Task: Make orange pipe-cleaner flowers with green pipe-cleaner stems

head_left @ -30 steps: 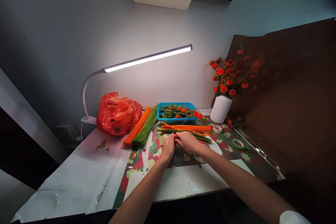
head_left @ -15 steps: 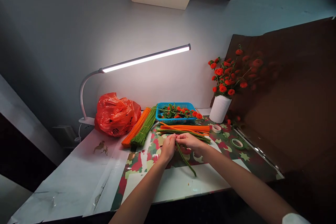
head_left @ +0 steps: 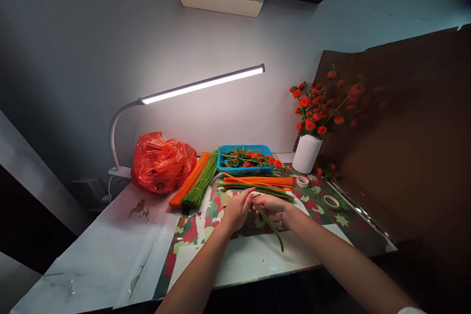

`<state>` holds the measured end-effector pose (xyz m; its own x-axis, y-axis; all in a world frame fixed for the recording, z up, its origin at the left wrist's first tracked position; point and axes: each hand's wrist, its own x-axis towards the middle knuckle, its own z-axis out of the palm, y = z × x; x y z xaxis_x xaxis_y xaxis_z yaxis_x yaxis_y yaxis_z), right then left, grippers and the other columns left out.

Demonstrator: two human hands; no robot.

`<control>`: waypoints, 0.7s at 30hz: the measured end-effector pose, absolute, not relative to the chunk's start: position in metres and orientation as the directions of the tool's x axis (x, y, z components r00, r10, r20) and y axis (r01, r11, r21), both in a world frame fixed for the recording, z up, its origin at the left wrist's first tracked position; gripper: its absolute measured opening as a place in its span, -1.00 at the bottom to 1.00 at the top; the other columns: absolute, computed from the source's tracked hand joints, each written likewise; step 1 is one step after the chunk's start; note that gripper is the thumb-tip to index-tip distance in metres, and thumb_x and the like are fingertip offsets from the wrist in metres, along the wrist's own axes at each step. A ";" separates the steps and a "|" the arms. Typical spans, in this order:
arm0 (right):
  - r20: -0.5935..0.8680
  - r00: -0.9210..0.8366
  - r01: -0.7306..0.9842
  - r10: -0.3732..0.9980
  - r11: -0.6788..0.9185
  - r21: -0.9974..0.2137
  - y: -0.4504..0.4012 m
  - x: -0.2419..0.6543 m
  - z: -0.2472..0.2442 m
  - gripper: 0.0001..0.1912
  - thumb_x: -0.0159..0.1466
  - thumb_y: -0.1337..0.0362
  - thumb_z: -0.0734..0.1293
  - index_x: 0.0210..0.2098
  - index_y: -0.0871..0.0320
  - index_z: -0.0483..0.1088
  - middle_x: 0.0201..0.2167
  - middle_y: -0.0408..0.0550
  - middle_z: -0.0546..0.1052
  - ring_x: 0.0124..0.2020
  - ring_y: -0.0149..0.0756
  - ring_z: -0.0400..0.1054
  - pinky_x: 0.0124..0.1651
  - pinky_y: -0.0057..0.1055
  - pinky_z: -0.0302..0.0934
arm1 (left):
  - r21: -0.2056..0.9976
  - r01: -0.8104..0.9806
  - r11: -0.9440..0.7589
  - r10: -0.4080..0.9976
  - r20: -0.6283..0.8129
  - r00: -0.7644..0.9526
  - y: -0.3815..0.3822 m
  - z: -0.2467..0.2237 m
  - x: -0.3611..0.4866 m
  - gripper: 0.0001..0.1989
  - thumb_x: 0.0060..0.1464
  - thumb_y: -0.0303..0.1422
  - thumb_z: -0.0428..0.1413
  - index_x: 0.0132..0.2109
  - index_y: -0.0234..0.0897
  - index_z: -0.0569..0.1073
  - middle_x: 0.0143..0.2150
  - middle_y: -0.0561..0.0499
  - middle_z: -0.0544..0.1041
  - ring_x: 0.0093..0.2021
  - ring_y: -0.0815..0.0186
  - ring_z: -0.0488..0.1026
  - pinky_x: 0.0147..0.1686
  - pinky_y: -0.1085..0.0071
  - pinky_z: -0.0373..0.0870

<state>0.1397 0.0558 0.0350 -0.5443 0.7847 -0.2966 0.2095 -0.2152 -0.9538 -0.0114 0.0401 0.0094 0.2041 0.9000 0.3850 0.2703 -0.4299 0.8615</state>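
My left hand [head_left: 237, 210] and my right hand [head_left: 271, 206] meet over the front middle of the table, fingers closed together. Between them they hold a green pipe cleaner [head_left: 275, 231], whose loose end droops toward me over a white sheet. The upper part of the stem is hidden by my fingers. Just beyond my hands lie green pipe cleaners [head_left: 257, 188] and orange pipe cleaners [head_left: 263, 180], side by side.
Behind stands a blue basket [head_left: 246, 148] of red flowers. To the left lie orange and green bundles [head_left: 200, 184] and a red plastic bag [head_left: 162, 164] under a lamp [head_left: 206, 83]. A white vase [head_left: 307, 153] and tape rolls [head_left: 331, 201] stand right.
My right hand has turned and its fingers now curl lower beside the left hand. The green stem's loose end has swung slightly right and toward me.
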 end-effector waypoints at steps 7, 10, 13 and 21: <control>-0.424 -0.729 -0.014 0.538 -0.630 -0.776 0.042 0.145 0.040 -0.80 0.15 0.34 0.33 -0.53 0.20 0.22 -0.64 -0.29 0.23 -0.62 -0.55 0.10 -0.43 -0.51 0.07 | 0.745 0.292 -0.600 0.795 0.516 0.319 0.028 0.018 -0.017 -0.71 0.12 -0.25 0.01 -0.06 -0.11 0.52 -0.13 -0.09 0.58 -0.13 0.13 0.49 -0.11 0.32 0.30; -0.350 -0.668 -0.005 0.657 -0.474 -0.881 0.043 0.145 0.038 -0.81 0.09 0.27 0.38 -0.47 0.20 0.27 -0.61 -0.27 0.28 -0.60 -0.53 0.12 -0.45 -0.52 0.06 | 0.761 0.332 -0.558 0.830 0.517 0.211 0.029 0.017 -0.015 -0.68 0.11 -0.22 0.03 -0.03 -0.16 0.50 -0.27 -0.08 0.57 -0.24 0.16 0.48 -0.19 0.33 0.31; -0.199 -0.498 0.140 0.844 -0.148 -0.979 0.048 0.147 0.046 -0.79 0.15 0.20 0.32 -0.49 0.20 0.28 -0.62 -0.24 0.29 -0.60 -0.50 0.13 -0.49 -0.53 0.00 | 0.882 0.238 -0.407 0.910 0.413 0.022 0.035 0.015 -0.012 -0.64 0.04 -0.14 0.09 -0.08 -0.23 0.49 -0.48 0.02 0.47 -0.47 0.27 0.40 -0.42 0.40 0.29; 0.256 -0.620 0.734 0.742 0.663 -0.145 0.050 0.153 0.091 -0.81 0.25 0.44 0.19 -0.46 0.20 0.35 -0.51 -0.08 0.46 -0.46 -0.36 0.27 -0.40 -0.45 -0.04 | 0.905 -0.393 0.165 0.973 -0.084 0.215 0.044 0.020 -0.013 -0.60 -0.13 -0.14 0.26 -0.21 -0.35 0.52 -0.34 -0.06 0.50 -0.52 0.42 0.42 -0.53 0.50 0.36</control>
<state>0.1534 0.0505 0.0907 -0.6196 0.7420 0.2560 0.7343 0.6632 -0.1451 -0.0129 0.0440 0.0199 0.2149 0.9730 -0.0837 -0.3933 0.1647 0.9045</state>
